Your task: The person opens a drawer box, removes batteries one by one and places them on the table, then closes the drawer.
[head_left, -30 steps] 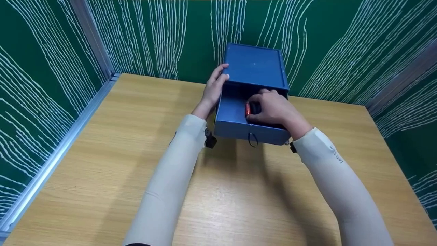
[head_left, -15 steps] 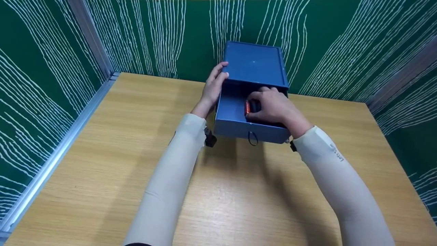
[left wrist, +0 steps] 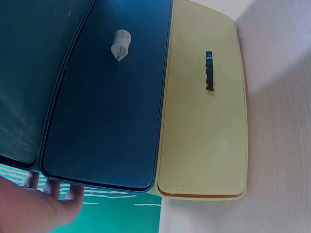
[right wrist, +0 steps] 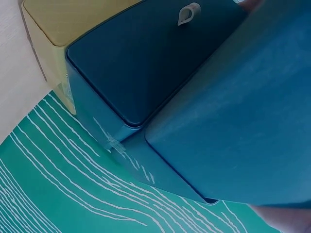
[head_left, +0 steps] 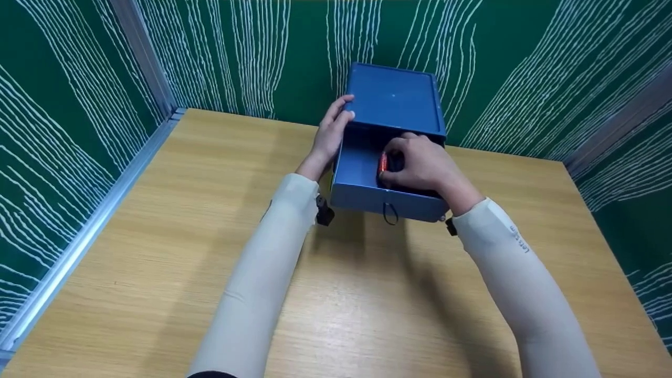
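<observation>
A blue drawer unit [head_left: 394, 97] stands at the back of the table, its top drawer [head_left: 362, 163] pulled out toward me. My left hand [head_left: 329, 134] rests against the unit's left side, with fingertips at the top edge; in the left wrist view its fingers [left wrist: 51, 187] show beside the drawer fronts. Inside the pulled-out drawer, my right hand [head_left: 420, 163] curls its thumb and fingers round a small red and black object [head_left: 382, 164], whose exact kind I cannot tell. In the right wrist view the drawer wall [right wrist: 233, 111] hides most of that hand.
Below the pulled-out drawer are a dark blue drawer with a white loop tab [left wrist: 121, 44] and a yellow drawer [left wrist: 204, 131] with a black loop [left wrist: 209, 71]. A green wall with white lines [head_left: 304, 58] stands behind the wooden table [head_left: 210, 210].
The red and black object tilts slightly within my right hand's grip, its upper end leaning right. My left hand stays against the unit, and the drawer remains pulled out.
</observation>
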Available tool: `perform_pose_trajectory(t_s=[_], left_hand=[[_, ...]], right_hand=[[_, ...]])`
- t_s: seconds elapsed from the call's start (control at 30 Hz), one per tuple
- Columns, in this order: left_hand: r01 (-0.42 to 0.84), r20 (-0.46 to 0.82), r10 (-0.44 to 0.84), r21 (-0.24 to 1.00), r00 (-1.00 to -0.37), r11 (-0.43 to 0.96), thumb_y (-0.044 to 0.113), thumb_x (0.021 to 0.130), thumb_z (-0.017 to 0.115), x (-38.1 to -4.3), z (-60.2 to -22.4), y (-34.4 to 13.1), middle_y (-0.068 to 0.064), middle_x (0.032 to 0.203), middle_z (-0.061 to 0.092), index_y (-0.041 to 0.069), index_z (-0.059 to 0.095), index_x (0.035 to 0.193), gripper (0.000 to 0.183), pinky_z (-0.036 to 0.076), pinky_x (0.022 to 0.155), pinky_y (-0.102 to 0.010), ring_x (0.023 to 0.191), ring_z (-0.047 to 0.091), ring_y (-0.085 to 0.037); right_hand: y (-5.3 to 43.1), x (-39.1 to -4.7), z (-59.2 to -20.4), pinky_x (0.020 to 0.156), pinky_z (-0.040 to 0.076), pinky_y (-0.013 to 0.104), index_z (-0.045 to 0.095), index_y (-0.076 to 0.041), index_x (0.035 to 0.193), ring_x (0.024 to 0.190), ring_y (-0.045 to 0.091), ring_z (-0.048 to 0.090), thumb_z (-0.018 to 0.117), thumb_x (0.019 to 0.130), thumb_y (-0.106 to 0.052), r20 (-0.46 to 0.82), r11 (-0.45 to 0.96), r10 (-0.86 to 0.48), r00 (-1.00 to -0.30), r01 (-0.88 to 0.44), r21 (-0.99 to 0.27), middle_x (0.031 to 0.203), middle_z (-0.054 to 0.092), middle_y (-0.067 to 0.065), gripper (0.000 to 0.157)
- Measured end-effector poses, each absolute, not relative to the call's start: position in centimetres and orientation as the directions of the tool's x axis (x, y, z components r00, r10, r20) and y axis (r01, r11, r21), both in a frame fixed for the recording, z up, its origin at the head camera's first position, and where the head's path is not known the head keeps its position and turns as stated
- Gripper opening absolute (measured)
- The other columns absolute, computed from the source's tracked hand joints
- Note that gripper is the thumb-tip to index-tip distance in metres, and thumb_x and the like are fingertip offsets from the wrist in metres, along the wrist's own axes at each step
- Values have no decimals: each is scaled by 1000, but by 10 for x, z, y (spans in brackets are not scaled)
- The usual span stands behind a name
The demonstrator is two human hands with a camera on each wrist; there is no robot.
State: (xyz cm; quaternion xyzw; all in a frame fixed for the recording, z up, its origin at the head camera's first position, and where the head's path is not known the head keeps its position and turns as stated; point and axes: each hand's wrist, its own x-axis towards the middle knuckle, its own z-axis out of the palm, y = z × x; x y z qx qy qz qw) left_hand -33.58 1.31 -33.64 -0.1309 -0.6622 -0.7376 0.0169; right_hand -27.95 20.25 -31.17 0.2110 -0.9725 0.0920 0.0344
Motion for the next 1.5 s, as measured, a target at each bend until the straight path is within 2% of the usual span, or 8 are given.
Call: perform_pose_trajectory(t_s=[0.43, 1.5], left_hand=[[206, 223, 150, 971, -963, -120, 20, 89, 40, -334, -336, 13, 1, 140, 30, 18, 41, 129, 40, 25, 102, -30, 121, 34, -10], [199, 217, 145, 972, -966, -128, 21, 88, 41, -334, -337, 14, 2, 138, 33, 19, 43, 127, 39, 26, 100, -32, 118, 36, -11]], right_hand=[[203, -278, -310, 80, 42, 38, 57, -15, 106, 86, 18, 47, 63, 71, -46, 131, 877, -398, -908, -419, -235, 100, 55, 2, 47], [205, -275, -310, 76, 43, 35, 57, -15, 103, 83, 17, 48, 63, 71, -45, 186, 854, -379, -907, -420, -308, 93, 54, -1, 44]])
